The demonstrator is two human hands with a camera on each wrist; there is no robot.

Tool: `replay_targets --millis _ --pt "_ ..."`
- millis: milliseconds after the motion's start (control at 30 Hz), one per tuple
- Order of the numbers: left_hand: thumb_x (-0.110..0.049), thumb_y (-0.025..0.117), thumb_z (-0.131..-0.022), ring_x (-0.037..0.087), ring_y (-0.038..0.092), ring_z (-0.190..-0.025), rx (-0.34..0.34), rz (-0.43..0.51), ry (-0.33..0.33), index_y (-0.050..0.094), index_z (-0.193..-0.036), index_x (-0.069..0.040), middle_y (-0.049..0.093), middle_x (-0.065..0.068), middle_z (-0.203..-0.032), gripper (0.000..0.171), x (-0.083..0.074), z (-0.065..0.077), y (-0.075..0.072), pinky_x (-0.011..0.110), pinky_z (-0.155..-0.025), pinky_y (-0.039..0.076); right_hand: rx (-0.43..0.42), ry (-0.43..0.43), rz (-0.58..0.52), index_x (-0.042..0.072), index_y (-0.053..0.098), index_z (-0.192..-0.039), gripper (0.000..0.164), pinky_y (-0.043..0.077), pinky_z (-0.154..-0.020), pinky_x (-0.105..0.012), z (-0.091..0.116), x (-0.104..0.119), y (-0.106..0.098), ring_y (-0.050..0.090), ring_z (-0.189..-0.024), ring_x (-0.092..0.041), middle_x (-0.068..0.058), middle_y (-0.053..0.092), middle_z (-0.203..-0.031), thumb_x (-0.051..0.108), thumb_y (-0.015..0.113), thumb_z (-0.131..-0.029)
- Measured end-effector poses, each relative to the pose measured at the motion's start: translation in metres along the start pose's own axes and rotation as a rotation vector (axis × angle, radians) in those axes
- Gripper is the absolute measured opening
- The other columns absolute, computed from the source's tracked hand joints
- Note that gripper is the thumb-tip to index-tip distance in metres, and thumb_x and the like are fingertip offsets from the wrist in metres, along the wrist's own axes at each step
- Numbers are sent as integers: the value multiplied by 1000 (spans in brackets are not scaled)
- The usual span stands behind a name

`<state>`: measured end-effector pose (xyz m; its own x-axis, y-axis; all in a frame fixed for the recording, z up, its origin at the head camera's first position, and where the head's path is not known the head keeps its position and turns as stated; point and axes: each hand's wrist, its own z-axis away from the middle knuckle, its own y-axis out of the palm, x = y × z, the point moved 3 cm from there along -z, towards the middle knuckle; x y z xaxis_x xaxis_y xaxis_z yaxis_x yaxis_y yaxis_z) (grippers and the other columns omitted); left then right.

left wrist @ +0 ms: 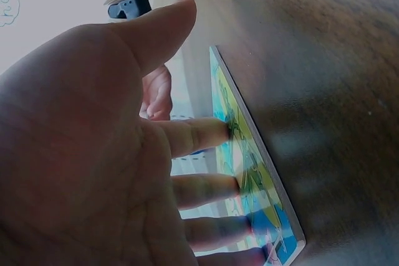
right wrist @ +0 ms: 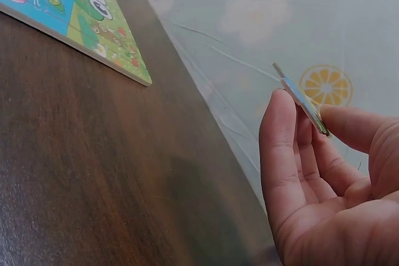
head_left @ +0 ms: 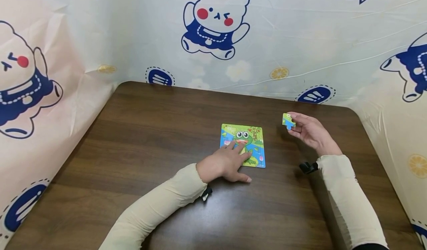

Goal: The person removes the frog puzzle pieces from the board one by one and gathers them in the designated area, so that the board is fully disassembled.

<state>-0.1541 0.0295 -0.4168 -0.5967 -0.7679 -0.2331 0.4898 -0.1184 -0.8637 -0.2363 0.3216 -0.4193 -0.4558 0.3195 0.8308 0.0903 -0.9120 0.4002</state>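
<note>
A square frog jigsaw puzzle [head_left: 257, 143], green and blue with a big-eyed frog, lies flat on the brown table. Spread across its lower left part is my left hand [head_left: 227, 163], fingers straight and fingertips on the picture; the left wrist view shows the fingertips at the puzzle's [left wrist: 240, 107] face. To the right of the puzzle, my right hand [head_left: 311, 132] is raised and pinches a small green and blue puzzle piece [head_left: 287, 121] between thumb and fingers. In the right wrist view this puzzle piece [right wrist: 302, 99] appears nearly edge-on. My left hand covers part of the frog.
The dark wooden table [head_left: 150, 131] reaches back to a cloth backdrop [head_left: 287, 31] printed with cartoon bears and orange slices. The same cloth borders the table at left and right. Black straps [head_left: 308, 167] are on both wrists.
</note>
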Motion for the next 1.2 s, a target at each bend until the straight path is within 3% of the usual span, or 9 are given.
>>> replay_targets --millis 533,833,1067,1200 --pt "-70 57 -91 34 13 -159 13 17 3 28 -162 -28 13 7 -172 87 0 2 -2 51 -126 22 -2 33 -24 15 74 -110 25 62 -72 -28 -1 -2 -2 71 -77 -16 -5 75 -92 14 49 -108" --pt "-71 56 -92 34 14 -158 16 0 4 28 -162 -29 15 7 -171 87 -1 1 -1 52 -125 25 -37 82 10 17 75 -108 24 62 -74 -29 -6 -20 -7 71 -78 -15 -1 74 -91 17 51 -107" --pt "-71 56 -92 34 15 -158 14 -8 7 28 -162 -28 15 7 -171 87 -1 1 -2 53 -124 25 -128 116 179 18 67 -115 16 61 -76 -28 -8 -30 -9 71 -80 -11 6 71 -96 21 55 -106" --pt "-71 55 -92 33 14 -158 18 -11 2 27 -162 -29 14 6 -172 86 -2 1 -3 52 -125 24 -211 129 388 10 56 -138 35 61 -79 -26 -11 -30 -6 69 -83 -7 5 65 -111 25 55 -106"
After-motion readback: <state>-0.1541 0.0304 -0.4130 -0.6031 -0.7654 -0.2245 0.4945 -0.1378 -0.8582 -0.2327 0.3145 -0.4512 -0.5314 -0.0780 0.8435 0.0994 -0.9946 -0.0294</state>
